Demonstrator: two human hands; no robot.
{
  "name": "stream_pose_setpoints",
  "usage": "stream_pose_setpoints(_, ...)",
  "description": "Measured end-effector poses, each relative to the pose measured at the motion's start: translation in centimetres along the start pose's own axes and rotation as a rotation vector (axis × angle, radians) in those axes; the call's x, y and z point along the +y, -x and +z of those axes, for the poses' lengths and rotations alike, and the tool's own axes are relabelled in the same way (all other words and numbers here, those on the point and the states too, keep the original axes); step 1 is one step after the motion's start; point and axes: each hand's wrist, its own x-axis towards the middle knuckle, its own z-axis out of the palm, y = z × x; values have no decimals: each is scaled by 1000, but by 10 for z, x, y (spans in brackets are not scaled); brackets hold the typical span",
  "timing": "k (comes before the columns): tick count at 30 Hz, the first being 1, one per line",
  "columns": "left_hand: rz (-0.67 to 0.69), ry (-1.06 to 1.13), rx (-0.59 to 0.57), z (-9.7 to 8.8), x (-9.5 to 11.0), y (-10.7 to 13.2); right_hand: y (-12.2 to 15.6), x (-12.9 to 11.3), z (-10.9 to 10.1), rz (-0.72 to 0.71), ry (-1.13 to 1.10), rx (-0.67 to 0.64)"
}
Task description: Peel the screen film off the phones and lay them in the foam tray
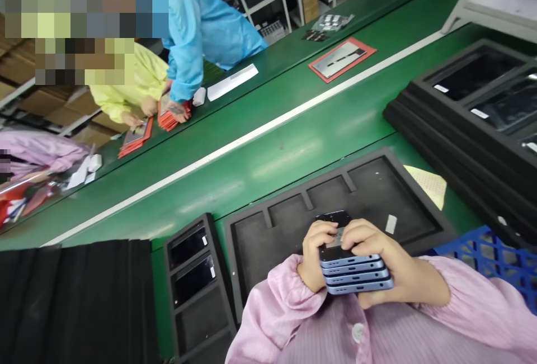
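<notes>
Against my chest I hold a stack of several blue-edged phone housings (356,284); port holes show along their near edges. The top one has a dark face with a grey patch, partly covered by fingers. My left hand (314,252) is closed around the stack's left side, its fingers over the top. My right hand (388,260) grips the right side, with fingers across the top face and the thumb side under the lower edge. Behind the hands lies a black foam tray (289,244) with a small white strip (391,224) on it.
At left, a narrow foam tray (213,297) holds phone screens, beside black foam sheets (75,302). Stacked trays of screens (444,129) and a blue plastic basket (490,260) are at right. Co-workers handle red-backed pieces (136,139) across the green conveyor (268,157).
</notes>
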Motion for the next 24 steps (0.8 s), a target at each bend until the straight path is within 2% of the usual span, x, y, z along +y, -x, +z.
stream_pose_setpoints(4, 178, -46, -193, -12, -3, -13, 3, 0, -1, 10, 10, 8)
stream_pose_setpoints(8, 189, -106, -318, -17, -1, -22, 6, -2, -2, 20, 22, 37)
stream_pose_setpoints(16, 251, -164, -304, -13, 9, -19, 19, -8, -2, -47, 63, 70)
stream_pose_setpoints(24, 250, -174, -283, -11, 0, -3, 25, -8, -3, -58, 57, 48)
